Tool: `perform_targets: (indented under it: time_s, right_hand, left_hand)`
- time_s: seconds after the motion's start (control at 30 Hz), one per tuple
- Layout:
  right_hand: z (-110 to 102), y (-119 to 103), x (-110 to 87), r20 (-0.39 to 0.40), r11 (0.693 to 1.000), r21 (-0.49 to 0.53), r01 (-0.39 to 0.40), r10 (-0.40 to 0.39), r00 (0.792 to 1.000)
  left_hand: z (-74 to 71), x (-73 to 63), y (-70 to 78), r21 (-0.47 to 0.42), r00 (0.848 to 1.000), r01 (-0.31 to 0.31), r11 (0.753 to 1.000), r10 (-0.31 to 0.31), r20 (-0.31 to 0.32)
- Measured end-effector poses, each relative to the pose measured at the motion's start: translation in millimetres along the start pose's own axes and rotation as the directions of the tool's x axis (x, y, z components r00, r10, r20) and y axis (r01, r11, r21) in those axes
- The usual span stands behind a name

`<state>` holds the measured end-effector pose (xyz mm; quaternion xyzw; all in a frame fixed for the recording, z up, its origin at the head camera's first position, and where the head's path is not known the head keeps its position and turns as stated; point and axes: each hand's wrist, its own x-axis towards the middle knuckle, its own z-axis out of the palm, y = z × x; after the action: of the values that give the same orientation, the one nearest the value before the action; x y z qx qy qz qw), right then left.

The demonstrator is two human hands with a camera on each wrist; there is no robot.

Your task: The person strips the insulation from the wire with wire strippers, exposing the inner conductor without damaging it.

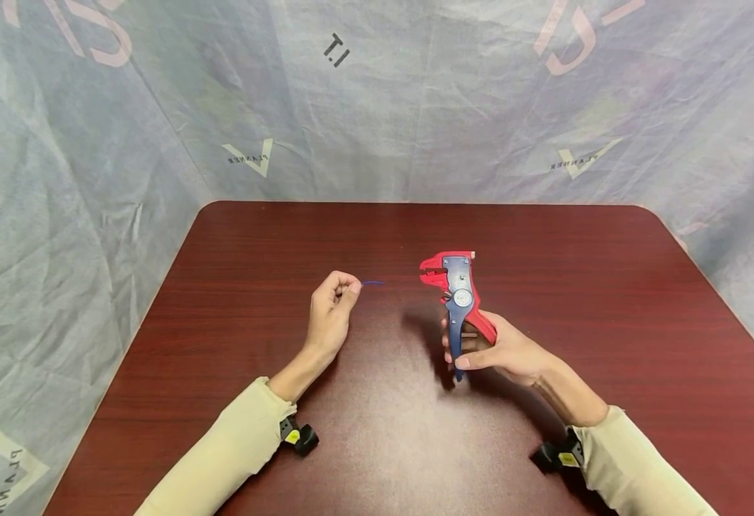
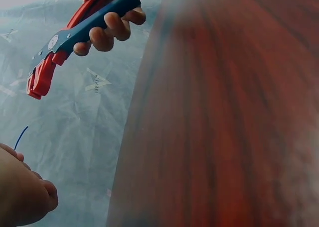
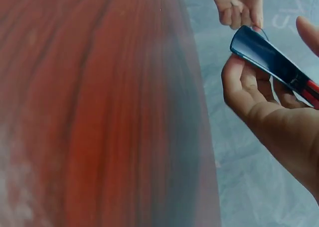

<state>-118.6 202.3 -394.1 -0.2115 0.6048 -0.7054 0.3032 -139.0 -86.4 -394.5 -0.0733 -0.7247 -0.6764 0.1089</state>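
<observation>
**Blue wire and wire stripper held apart above the table**

The left hand pinches a blue wire between thumb and forefinger, fingertips together; a short, thin length sticks out toward the right. The right hand has its fingers curled round the handles of a red-and-blue wire stripper, clamped on the grip though the two handles stand spread. The stripper's red jaws are slightly parted and face the wire's free end, not touching it.

Counted, there are one wire, one stripper, two hands, two pale sleeves and two black wrist cameras.

Both tools of work are near the middle of the table, lifted over its dark red wood grain, well in from the left and right edges and nearer the far edge than the forearms. An open gap separates wire tip and jaws. Grey printed sheeting rises beyond the far edge and its two rounded corners.
</observation>
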Motion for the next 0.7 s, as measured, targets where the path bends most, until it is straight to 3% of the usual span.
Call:
perform_targets:
  time_s: [0.27, 0.4, 0.57, 0.7]
  right_hand:
    - [11, -2, 7.4, 0.059, 0.985, 0.153, -0.075, 0.067, 0.996]
    - [19, -1, 10.3, 0.073, 0.984, 0.151, -0.092, 0.081, 0.994]
    - [27, 0, 15.9, 0.041, 0.987, 0.150, -0.065, 0.059, 0.997]
    - [29, 1, 20.0, 0.060, 0.982, 0.187, -0.007, -0.004, 0.998]
  left_hand:
    - [9.0, 2.9, 8.9, -0.116, 1.000, -0.015, 0.993, 0.014, -0.016]
    - [13.4, 3.2, 13.6, -0.147, 1.000, -0.009, 0.989, 0.006, -0.023]
    - [16.1, 2.7, 15.5, -0.189, 0.999, 0.021, 0.982, -0.025, -0.023]
    - [18.2, 2.0, 15.8, -0.222, 0.999, 0.034, 0.974, -0.038, -0.015]
